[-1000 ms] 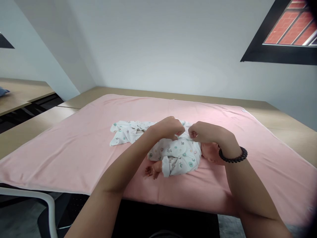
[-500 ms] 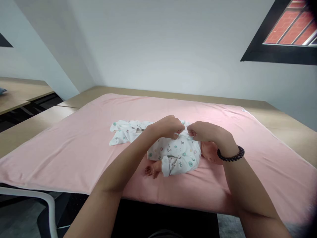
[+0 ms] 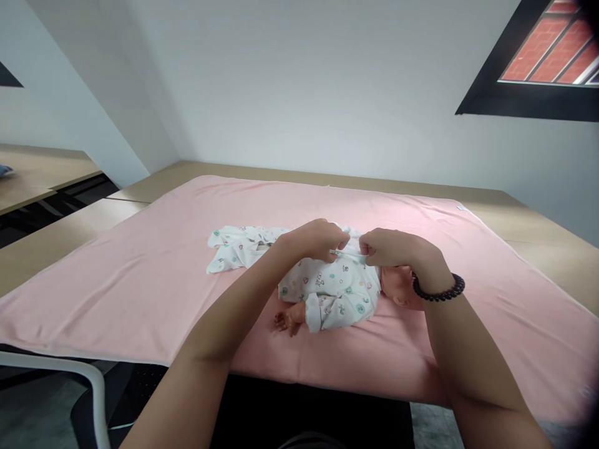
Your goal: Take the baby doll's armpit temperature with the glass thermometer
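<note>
A baby doll [image 3: 292, 317] lies on its back on a pink blanket [image 3: 140, 274], its head to the right, partly hidden by my right arm. It wears a white printed top [image 3: 337, 280], and matching printed trousers [image 3: 234, 249] stretch out to the left. Over the doll's chest, my left hand [image 3: 322, 240] is closed in a pinch on the top's front edge. My right hand [image 3: 386, 246], with a dark bead bracelet [image 3: 438, 293] on the wrist, pinches the same edge nearer the neck. A short white strip of cloth is taut between the two hands.
The blanket covers most of a wooden table [image 3: 561, 262] and hangs over its near edge. A white wall [image 3: 304, 87] stands behind. At the lower left is a white metal chair frame [image 3: 93, 380]. Another table [image 3: 42, 165] stands at the far left.
My right hand has shifted slightly right, away from my left hand, and more of the white edge shows between them. My left hand and the doll stay nearly in place.
</note>
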`<state>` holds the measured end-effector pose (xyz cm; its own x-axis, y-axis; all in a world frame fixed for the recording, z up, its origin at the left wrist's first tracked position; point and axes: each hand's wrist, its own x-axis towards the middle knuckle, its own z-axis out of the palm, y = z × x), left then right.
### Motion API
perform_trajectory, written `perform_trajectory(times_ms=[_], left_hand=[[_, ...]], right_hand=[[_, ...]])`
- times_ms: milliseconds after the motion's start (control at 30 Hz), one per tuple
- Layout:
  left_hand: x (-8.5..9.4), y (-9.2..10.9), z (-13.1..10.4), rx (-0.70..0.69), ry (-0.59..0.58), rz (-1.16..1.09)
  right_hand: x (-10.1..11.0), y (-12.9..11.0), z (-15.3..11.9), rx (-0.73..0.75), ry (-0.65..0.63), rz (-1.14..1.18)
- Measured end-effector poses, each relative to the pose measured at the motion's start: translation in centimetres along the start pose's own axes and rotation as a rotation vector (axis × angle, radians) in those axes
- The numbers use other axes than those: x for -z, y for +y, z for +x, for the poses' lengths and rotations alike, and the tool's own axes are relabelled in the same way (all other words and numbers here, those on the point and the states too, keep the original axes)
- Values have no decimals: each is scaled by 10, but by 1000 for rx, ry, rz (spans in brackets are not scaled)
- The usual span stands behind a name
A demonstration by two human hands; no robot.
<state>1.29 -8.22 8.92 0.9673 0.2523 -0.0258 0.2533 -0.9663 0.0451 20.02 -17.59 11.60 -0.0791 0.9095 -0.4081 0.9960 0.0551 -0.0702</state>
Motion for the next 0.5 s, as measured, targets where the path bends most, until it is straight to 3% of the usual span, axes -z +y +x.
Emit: perform_trajectory(times_ms=[500], left_hand=[[0,-1,0,6,-3,-3]], right_hand=[[-11,-7,16,-71,57,-79]])
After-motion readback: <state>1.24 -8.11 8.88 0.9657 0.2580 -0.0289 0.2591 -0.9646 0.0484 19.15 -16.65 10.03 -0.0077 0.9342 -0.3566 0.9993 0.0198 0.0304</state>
